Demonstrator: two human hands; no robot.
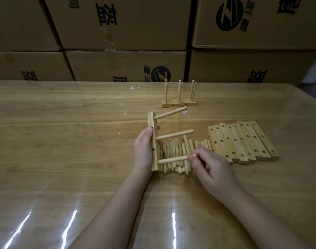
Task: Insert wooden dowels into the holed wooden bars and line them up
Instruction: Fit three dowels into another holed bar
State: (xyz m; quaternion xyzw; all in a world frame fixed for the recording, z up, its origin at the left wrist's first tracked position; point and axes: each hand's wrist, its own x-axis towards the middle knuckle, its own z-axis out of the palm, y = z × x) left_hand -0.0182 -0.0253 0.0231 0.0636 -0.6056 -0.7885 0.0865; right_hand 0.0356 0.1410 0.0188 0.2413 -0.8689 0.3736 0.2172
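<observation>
Left hand (pixel 143 150): bar (pixel 155 142); right hand (pixel 209 166): dowel (pixel 172 160)

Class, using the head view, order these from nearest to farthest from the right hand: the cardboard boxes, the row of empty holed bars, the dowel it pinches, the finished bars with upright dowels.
1. pinched dowel: held in the right hand's fingers.
2. row of empty holed bars: just to its right.
3. finished bars: farther back on the table.
4. cardboard boxes: behind the table.

Dim, warm light; white glare streaks on the glossy table (pixel 46 203); edges bowed.
</observation>
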